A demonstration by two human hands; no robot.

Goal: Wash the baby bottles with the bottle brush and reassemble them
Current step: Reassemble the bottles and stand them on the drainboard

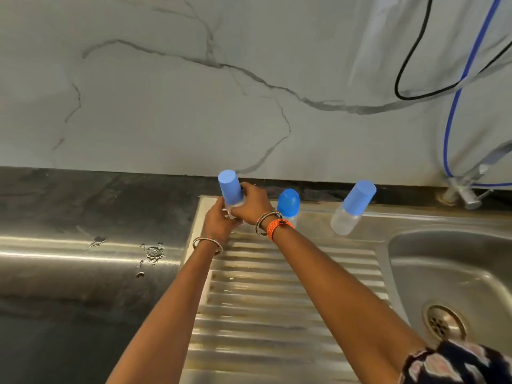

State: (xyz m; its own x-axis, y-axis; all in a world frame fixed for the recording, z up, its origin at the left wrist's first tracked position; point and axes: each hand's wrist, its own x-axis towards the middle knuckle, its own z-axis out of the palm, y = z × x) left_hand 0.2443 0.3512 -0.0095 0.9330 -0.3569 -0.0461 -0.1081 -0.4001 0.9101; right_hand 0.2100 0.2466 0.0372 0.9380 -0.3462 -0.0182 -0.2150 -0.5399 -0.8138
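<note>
Standing: three bottles point(353, 207), two hands point(235, 210).

No readable text, label, brand, number or sign anywhere in view. None on the bottle point(231, 194) held between the left hand point(219, 220) and the right hand point(250, 203), none on the two bottles point(288, 205) point(352, 209) standing to the right of the hands, none on the sink point(448, 261) or the wall point(166, 92) beyond them.
</note>
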